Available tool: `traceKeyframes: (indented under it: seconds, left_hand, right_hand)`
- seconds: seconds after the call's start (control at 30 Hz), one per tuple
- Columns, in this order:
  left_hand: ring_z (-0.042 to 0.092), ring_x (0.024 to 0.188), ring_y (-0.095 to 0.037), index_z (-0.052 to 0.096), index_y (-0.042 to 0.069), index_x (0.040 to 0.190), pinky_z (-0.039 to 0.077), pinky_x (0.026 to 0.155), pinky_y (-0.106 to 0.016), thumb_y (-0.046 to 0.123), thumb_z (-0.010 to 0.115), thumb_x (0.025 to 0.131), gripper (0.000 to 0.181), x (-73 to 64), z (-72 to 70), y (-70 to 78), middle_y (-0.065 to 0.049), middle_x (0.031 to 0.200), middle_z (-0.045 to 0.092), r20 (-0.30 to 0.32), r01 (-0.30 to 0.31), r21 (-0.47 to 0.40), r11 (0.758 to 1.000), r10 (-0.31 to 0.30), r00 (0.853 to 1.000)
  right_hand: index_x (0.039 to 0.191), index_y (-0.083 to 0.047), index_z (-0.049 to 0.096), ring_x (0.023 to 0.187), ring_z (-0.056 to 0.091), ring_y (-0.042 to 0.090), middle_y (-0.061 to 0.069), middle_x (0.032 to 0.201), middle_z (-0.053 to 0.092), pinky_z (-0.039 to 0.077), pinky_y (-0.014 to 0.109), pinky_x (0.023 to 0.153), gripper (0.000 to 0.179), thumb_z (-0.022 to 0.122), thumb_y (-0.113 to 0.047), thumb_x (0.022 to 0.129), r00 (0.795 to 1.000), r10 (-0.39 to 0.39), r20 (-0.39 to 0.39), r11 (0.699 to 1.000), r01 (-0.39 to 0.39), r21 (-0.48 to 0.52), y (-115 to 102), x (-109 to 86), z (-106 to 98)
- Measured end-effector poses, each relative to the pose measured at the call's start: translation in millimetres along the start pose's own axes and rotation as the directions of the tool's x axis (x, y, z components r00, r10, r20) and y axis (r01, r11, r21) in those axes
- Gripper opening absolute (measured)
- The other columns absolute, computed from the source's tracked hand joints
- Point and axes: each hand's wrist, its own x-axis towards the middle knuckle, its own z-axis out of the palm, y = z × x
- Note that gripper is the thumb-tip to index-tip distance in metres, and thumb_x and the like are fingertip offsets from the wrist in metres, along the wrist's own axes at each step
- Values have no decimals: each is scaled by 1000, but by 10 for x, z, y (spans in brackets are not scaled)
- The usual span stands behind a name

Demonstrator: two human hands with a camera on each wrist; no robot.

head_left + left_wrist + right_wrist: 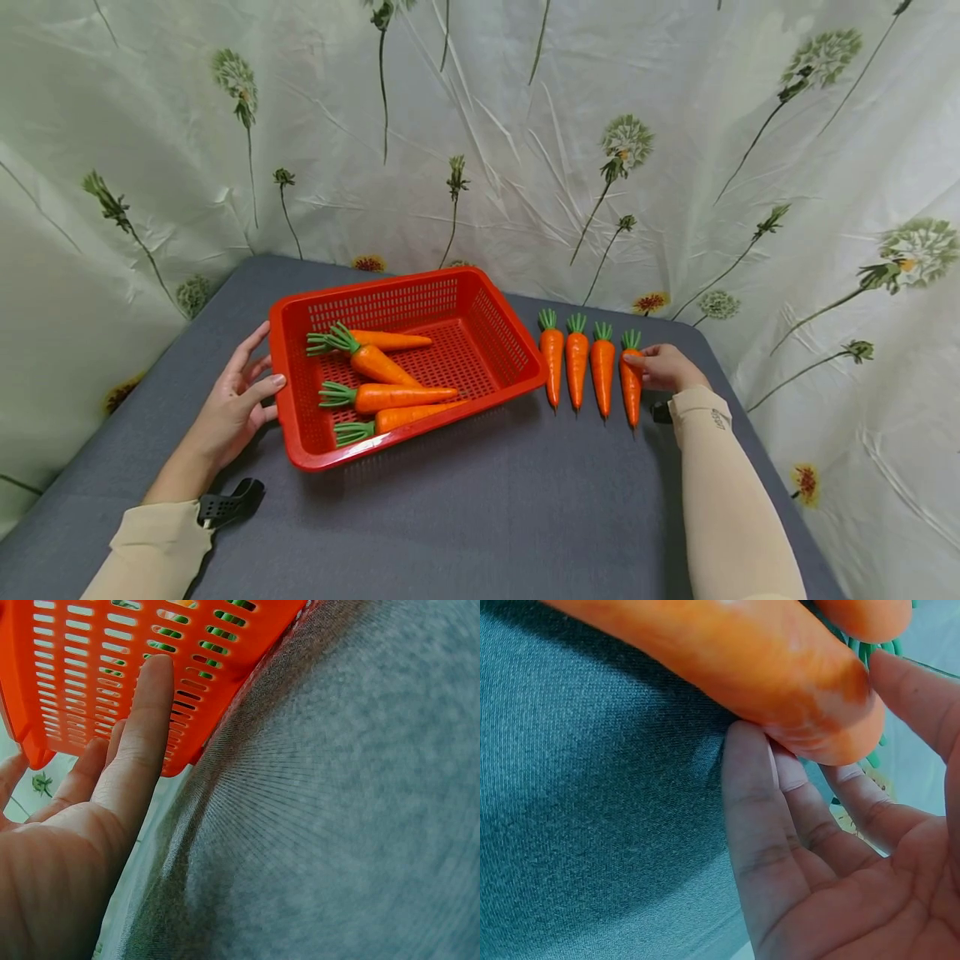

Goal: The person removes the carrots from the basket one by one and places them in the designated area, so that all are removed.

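Observation:
A red plastic basket [408,287] with slotted walls sits on the grey cloth, several carrots with green tops, such as one carrot [405,398], lying inside. At its left end is my left hand [238,404], fingers fairly straight against the outer wall and thumb by the rim. The slotted wall [82,675] shows close to those fingers in the left wrist view. To the right of the basket, several carrots stand in a row, tops away from me. My right hand [667,368] pinches the rightmost carrot [631,392] near its top; in the right wrist view, thumb and fingers lie on either side of this carrot [780,675].
Other carrots of the row, one carrot [602,375] among them, lie just left of my right hand. The grey cloth [480,525] covers the table. A pale curtain [495,150] with a dandelion print hangs behind the table and along its sides.

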Motion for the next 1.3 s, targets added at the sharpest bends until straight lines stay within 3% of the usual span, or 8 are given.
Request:
traceKeyframes:
  seconds: [0.23, 0.67, 0.9, 0.97, 1.13, 1.3]
  left_hand:
    - [69, 118, -6, 16, 31, 173, 66, 82, -33, 0, 52, 109, 80, 2, 8, 12, 2, 149, 43, -3, -2, 2, 1000, 2, 1000]
    - [67, 120, -4, 17, 33, 173, 66, 83, -32, 1, 53, 109, 80, 2, 11, 6, 4, 149, 43, -17, 13, 12, 1000, -13, 1000]
    - [68, 119, -5, 17, 32, 173, 66, 82, -32, 1, 53, 109, 80, -5, 8, 8, 4, 149, 42, -17, 10, 10, 1000, -10, 1000]
    - [68, 119, -5, 17, 33, 173, 66, 82, -32, 1, 52, 109, 80, -6, 7, 9, 4, 149, 42, -14, 11, 5, 1000, -11, 1000]
    - [67, 119, -4, 17, 33, 173, 66, 82, -31, 1, 52, 109, 80, -6, 9, 13, 6, 148, 42, -15, 12, 6, 1000, -12, 1000]
    - [67, 119, -3, 16, 33, 173, 66, 82, -31, 1, 52, 109, 80, -3, 8, 15, 6, 148, 42, -13, 10, 6, 1000, -10, 1000]
  right_hand:
    - [146, 16, 36, 106, 68, 20, 23, 128, 55, 62, 36, 96, 60, 52, -32, 114, 1000, 3, 16, 1000, -2, -9, -52, -50, 4]
    - [155, 20, 22, 116, 66, 29, 34, 145, 47, 59, 47, 107, 75, 52, -34, 113, 999, 33, 41, 998, -31, -50, -33, -59, -21]
    - [156, 18, 23, 109, 66, 22, 26, 133, 55, 59, 47, 105, 75, 51, -36, 113, 999, 25, 35, 997, -23, -68, -19, -81, -48]
    - [155, 18, 26, 111, 66, 26, 25, 133, 54, 59, 48, 106, 73, 51, -37, 113, 999, 27, 25, 996, -25, -81, -34, -89, -52]
    - [152, 16, 29, 137, 54, 49, 35, 152, 41, 49, 59, 117, 72, 52, -39, 112, 1000, 29, 5, 994, -28, -102, -115, -100, -65]
    - [156, 16, 29, 141, 47, 52, 38, 161, 32, 47, 60, 118, 76, 53, -41, 112, 999, 3, -33, 982, -9, -191, -241, -124, -87]
